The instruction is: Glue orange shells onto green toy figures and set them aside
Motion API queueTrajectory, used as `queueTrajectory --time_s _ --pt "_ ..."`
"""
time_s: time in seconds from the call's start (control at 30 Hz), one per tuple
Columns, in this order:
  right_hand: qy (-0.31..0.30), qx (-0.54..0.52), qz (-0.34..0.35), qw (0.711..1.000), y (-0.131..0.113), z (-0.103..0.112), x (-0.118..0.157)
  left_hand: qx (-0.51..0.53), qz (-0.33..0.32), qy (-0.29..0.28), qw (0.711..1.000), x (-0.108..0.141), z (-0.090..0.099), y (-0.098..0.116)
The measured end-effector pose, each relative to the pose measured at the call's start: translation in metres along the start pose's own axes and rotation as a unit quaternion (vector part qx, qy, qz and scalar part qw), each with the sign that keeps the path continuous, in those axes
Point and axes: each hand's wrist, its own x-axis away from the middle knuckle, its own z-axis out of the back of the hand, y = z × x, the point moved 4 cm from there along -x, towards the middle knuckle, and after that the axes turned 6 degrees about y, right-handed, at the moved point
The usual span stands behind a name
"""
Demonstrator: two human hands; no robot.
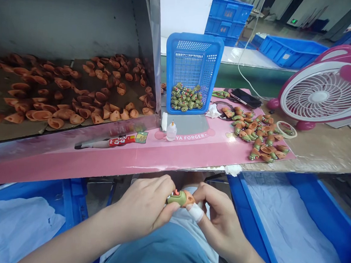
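Both hands hold one small green-and-orange figure (pixel 180 198) over the lap, in front of the table edge. My left hand (pixel 149 202) grips its green end, where a red part shows. Fingers of my right hand (pixel 217 214) are closed on the orange end; white tape wraps the right thumb. Beyond them, a small clear bottle (pixel 171 132) stands on the pink mat (pixel 126 154). Green pieces (pixel 186 98) lie in a tilted blue basket (pixel 170 63). Joined green-and-orange pieces (pixel 250 128) are spread on the right of the mat.
Many orange hollow pieces (pixel 84 101) fill a booth at the left. A pink fan (pixel 319 96), a phone (pixel 245 98) and a tape roll (pixel 286 130) are at the right. Blue bins lined with white sheets flank the lap, left (pixel 77 204) and right (pixel 248 208).
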Motion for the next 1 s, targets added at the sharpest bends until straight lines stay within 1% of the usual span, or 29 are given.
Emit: queueTrajectory --time_s 0.17,0.23,0.33,0.43,0.5,0.57,0.67,0.73,0.77,0.83,0.9,0.93,1.0 --pt "-0.011 0.039 0.120 0.992 -0.007 -0.001 0.006 -0.012 -0.094 0.081 0.992 0.007 0.006 0.005" --pt "-0.017 0.067 0.154 0.986 -0.008 -0.001 0.009 -0.019 -0.119 0.096 0.988 0.009 0.009 0.007" --pt "-0.025 0.106 0.194 0.975 -0.009 -0.001 0.012 -0.039 -0.139 0.106 0.984 0.011 0.012 0.010" --pt "-0.024 0.114 0.216 0.969 -0.011 -0.001 0.013 -0.056 -0.144 0.110 0.982 0.014 0.014 0.013" --pt "-0.021 0.105 0.212 0.971 -0.011 -0.001 0.012 -0.052 -0.140 0.112 0.983 0.014 0.016 0.014" --pt "-0.019 0.089 0.197 0.976 -0.010 -0.001 0.010 -0.029 -0.126 0.094 0.987 0.012 0.018 0.013" --pt "-0.040 0.061 0.197 0.978 -0.011 -0.002 0.009 0.043 -0.100 0.030 0.994 0.008 0.020 0.008" --pt "-0.067 0.041 0.216 0.973 -0.013 -0.004 0.008 0.131 -0.106 0.008 0.986 0.006 0.020 0.006" --pt "-0.080 0.032 0.224 0.971 -0.015 -0.005 0.007 0.187 -0.113 0.013 0.976 0.005 0.020 0.005" --pt "-0.097 0.020 0.232 0.968 -0.016 -0.007 0.005 0.305 -0.110 0.048 0.945 0.003 0.017 0.003" --pt "-0.112 0.018 0.233 0.966 -0.016 -0.011 0.004 0.400 -0.063 0.100 0.909 0.000 0.013 -0.001" --pt "-0.116 0.016 0.233 0.965 -0.016 -0.012 0.004 0.433 -0.036 0.115 0.893 0.000 0.010 -0.002" --pt "-0.118 0.004 0.232 0.966 -0.016 -0.013 0.004 0.476 -0.006 0.108 0.873 -0.001 0.003 0.001"
